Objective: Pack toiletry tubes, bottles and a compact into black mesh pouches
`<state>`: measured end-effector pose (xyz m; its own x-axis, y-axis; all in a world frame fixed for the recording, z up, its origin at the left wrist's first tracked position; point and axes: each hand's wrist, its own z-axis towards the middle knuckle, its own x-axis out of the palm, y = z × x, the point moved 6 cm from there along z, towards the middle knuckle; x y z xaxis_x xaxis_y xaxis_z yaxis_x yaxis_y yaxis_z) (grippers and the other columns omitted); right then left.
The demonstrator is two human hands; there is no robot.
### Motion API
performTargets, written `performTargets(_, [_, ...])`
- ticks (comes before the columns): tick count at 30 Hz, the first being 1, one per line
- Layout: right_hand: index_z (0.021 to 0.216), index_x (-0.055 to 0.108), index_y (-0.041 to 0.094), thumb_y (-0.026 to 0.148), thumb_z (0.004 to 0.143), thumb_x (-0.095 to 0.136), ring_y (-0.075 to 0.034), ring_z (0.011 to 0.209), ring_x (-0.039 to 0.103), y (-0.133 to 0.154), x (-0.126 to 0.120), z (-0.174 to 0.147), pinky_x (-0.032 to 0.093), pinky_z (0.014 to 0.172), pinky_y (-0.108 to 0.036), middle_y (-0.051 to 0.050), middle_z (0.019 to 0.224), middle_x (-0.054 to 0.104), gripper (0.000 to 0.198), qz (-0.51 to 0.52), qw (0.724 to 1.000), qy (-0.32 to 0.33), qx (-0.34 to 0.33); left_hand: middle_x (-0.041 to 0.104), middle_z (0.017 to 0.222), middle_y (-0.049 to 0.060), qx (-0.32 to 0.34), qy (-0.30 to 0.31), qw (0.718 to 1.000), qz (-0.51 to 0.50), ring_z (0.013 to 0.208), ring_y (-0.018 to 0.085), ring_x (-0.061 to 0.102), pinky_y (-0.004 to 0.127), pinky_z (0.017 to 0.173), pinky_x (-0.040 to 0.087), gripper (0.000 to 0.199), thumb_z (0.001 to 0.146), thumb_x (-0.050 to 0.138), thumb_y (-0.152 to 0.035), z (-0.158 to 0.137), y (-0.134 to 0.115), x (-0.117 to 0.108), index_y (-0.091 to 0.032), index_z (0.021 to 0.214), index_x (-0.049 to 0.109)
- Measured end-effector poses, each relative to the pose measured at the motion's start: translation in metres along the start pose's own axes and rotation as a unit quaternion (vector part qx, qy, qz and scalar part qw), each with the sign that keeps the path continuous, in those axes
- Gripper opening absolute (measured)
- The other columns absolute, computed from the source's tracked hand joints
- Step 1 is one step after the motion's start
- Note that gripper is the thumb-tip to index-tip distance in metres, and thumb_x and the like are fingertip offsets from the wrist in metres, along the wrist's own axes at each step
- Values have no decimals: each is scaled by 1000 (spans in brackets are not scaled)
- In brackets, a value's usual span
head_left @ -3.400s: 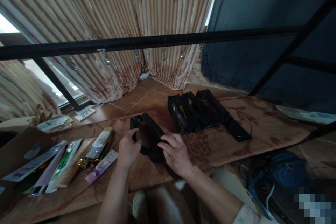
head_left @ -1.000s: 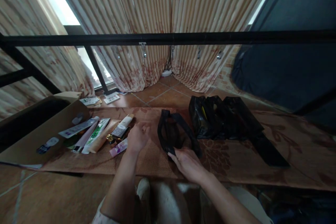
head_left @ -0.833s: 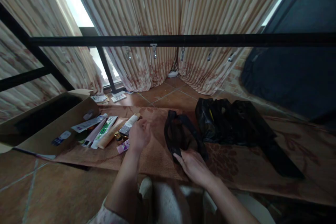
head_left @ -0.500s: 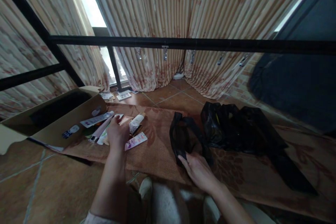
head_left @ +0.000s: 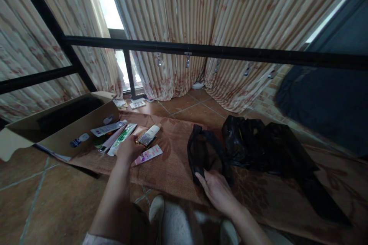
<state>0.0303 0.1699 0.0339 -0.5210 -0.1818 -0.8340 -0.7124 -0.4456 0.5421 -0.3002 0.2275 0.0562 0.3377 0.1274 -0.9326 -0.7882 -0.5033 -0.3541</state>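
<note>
My right hand (head_left: 216, 190) grips the near rim of a black mesh bag (head_left: 211, 153), thumb over the edge. The bag's mouth stands open. My left hand (head_left: 128, 150) reaches down among several toiletries, its fingers curled in beside a glittery silver case (head_left: 147, 137); what they pinch is hidden. Left of that hand lie a green and white tube (head_left: 123, 138), a pale pink tube (head_left: 113, 139) and a white tube (head_left: 107, 128). A white-capped tube (head_left: 154, 129) is behind the case. Closer to me rests a pink and white tube (head_left: 148, 155).
An open cardboard box (head_left: 61, 136) with something black inside stands at the left. Black plastic bags (head_left: 255, 141) lie on the right of the brown cloth (head_left: 169, 176). A dark metal rail (head_left: 201, 49) crosses in front of the curtains (head_left: 184, 7).
My left hand has shifted toward the glittery case, uncovering more of the green and white tube. My right hand keeps its grip on the mesh bag. The view has tilted slightly.
</note>
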Motion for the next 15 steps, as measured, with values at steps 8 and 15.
performTargets(8, [108,64,21,39,103,29,-22,82,68,2,0,1,43,70,-28,-6,87,72,40,4,1000,1,-10,62,124,18,174,-187,967,1,116,32,57,41,100,42,47,84,51,-25,-4,-84,-1,-10,128,56])
performTargets(15, [98,64,21,38,103,31,-20,82,67,0,0,0,43,72,-26,-5,87,71,38,4,1000,-10,-4,62,117,25,86,-97,989,71,112,34,59,41,92,44,38,88,37,-15,33,-89,47,-4,119,57])
